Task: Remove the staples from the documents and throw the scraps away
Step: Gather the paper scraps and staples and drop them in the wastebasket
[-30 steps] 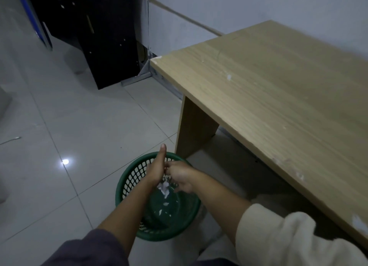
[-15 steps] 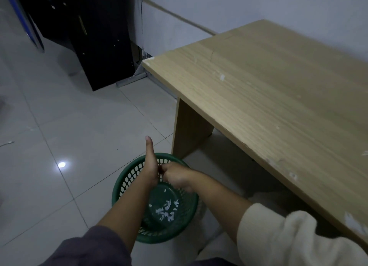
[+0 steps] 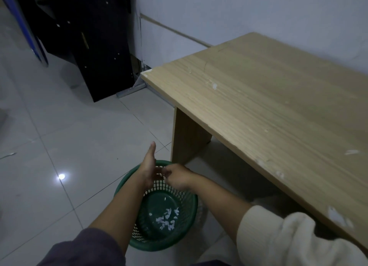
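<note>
Both hands above the green basket (image 3: 187, 229) by the table (image 3: 268, 106): left hand (image 3: 149, 167) flat, right hand (image 3: 178, 176) unclear.

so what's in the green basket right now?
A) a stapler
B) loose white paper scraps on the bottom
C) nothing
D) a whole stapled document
B: small white scraps lie scattered on the bottom of the green basket; no document or tool shows inside it.
</note>
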